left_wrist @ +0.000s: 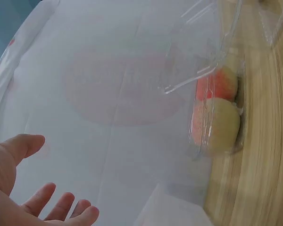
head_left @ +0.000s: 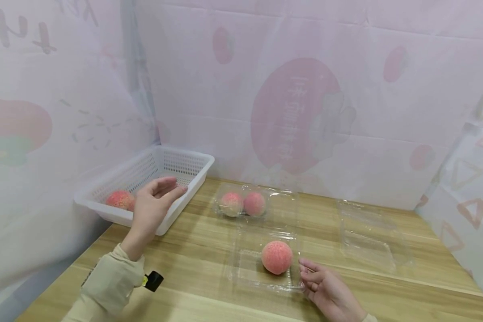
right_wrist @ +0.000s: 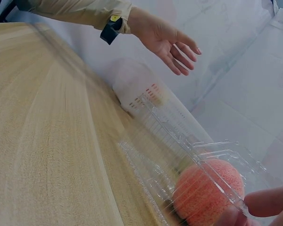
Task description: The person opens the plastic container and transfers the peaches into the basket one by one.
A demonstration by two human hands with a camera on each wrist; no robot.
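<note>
While over basket: the left hand [head_left: 154, 203] hung open above the basket [head_left: 193, 162], holding nothing.
Right of basket: the right hand [head_left: 328, 290] touched a clear tray [head_left: 245, 268] holding a peach [head_left: 277, 257], fingers relaxed.

A makeshift recording booth: printed pink sheets [head_left: 306, 112] hang as walls close behind and beside a wooden table [head_left: 193, 286].
</note>
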